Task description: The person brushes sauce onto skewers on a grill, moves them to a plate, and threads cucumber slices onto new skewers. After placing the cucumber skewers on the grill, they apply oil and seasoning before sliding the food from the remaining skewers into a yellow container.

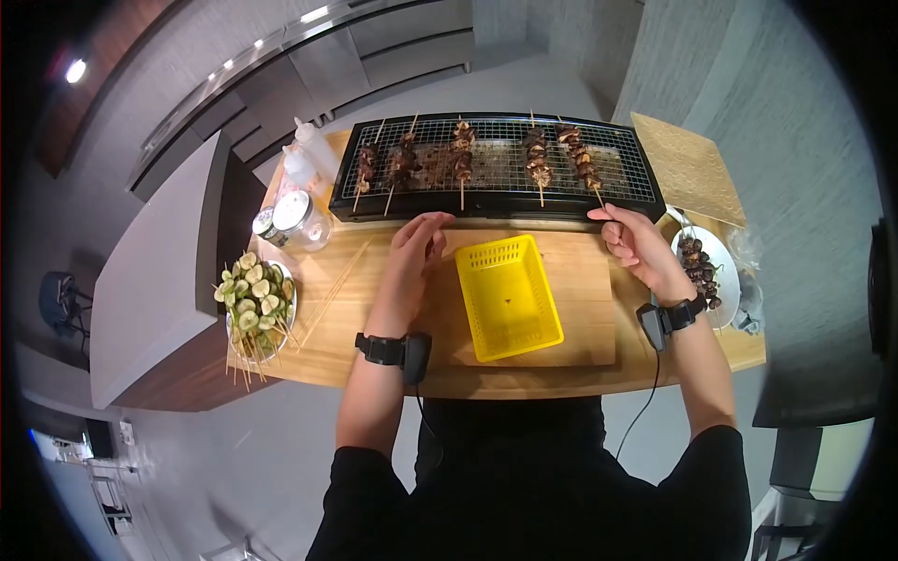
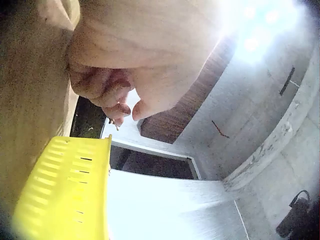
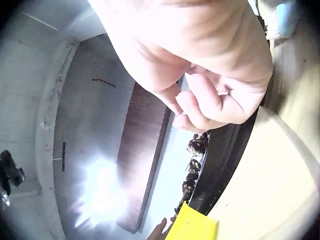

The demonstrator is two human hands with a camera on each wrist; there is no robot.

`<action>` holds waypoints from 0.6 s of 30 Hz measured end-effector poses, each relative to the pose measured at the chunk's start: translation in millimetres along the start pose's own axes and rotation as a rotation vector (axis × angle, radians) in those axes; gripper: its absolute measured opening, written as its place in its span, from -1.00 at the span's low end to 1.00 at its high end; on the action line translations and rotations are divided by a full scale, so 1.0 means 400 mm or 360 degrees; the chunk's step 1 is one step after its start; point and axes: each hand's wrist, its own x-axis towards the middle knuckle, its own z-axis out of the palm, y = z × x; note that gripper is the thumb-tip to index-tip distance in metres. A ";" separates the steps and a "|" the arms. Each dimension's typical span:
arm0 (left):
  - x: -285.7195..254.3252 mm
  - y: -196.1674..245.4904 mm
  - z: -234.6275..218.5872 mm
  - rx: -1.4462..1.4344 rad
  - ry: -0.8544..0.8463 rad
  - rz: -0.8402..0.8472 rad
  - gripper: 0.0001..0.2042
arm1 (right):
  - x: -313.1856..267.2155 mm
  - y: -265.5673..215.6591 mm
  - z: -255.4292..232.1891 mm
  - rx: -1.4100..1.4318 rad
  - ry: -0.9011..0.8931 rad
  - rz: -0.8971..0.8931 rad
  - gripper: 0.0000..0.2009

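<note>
Several browned skewers (image 1: 462, 154) lie across the wire rack of the black grill (image 1: 486, 201). The left hand (image 1: 414, 252), its fingers loosely bent, hovers by the grill's front edge; in the left wrist view that hand (image 2: 135, 55) shows a gap between thumb and fingertip, with nothing held. At the grill's right front corner, the right hand (image 1: 641, 248) has its fingertips close beside the stick of the rightmost skewer (image 1: 582, 161). In the right wrist view the right hand (image 3: 200, 65) has curled fingers; whether they grip the stick is hidden. A yellow basket (image 1: 508, 299) stands between the forearms.
A plate of green sliced-vegetable skewers (image 1: 249, 309) stands at the left, near jars (image 1: 297, 217) and squeeze bottles (image 1: 309, 150). Bare sticks (image 1: 332, 294) lie on the table. At the right are a plate (image 1: 720, 266) of dark skewers and a gold-coloured board (image 1: 692, 168). Under the basket is a wooden board (image 1: 589, 327).
</note>
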 end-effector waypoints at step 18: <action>-0.014 0.017 0.020 0.0131 -0.0113 0.0003 -0.70 | 0.041 0.019 0.055 -0.0096 -0.0162 0.0005 -0.78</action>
